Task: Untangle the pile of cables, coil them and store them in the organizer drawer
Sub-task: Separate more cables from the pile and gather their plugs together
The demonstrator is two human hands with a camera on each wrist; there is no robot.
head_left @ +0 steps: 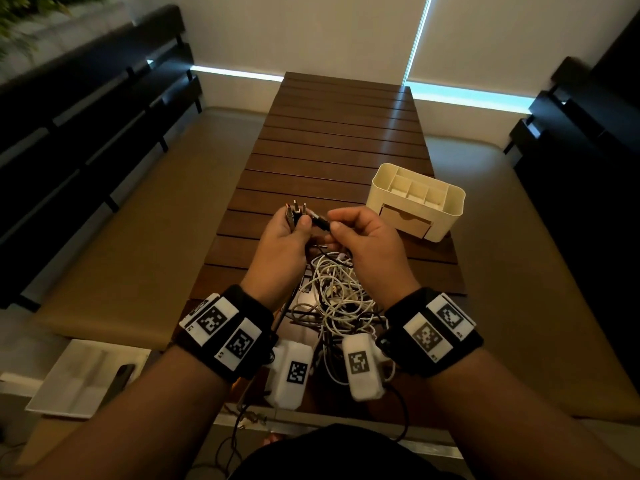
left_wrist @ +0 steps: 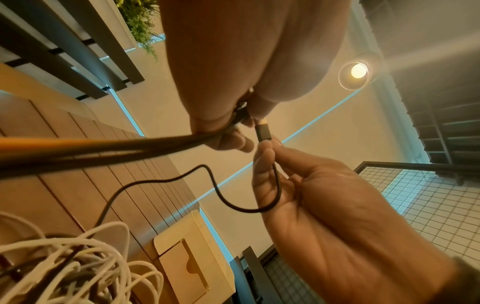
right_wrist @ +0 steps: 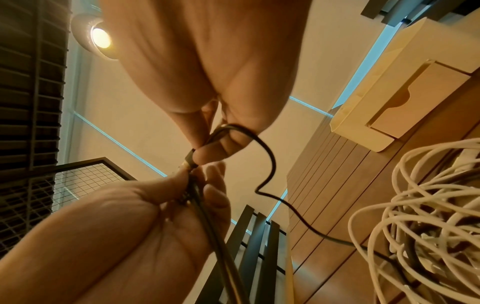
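Left hand (head_left: 282,237): grip closed round a bundle of dark cable ends (head_left: 295,213), plugs upward. Right hand (head_left: 360,233): grip pinching 1 black plug (left_wrist: 262,131) just beside that bundle. Tangled white cable pile (head_left: 341,299) lies on the desk (head_left: 346,140) below both hands. Cream organizer (head_left: 415,199) stands right, drawer (head_left: 405,221) closed.

Lower edge of cable pile (head_left: 332,306) hidden behind wrist cameras; drawer (head_left: 405,221) contents unseen; plant (head_left: 20,15) blurred upper left.
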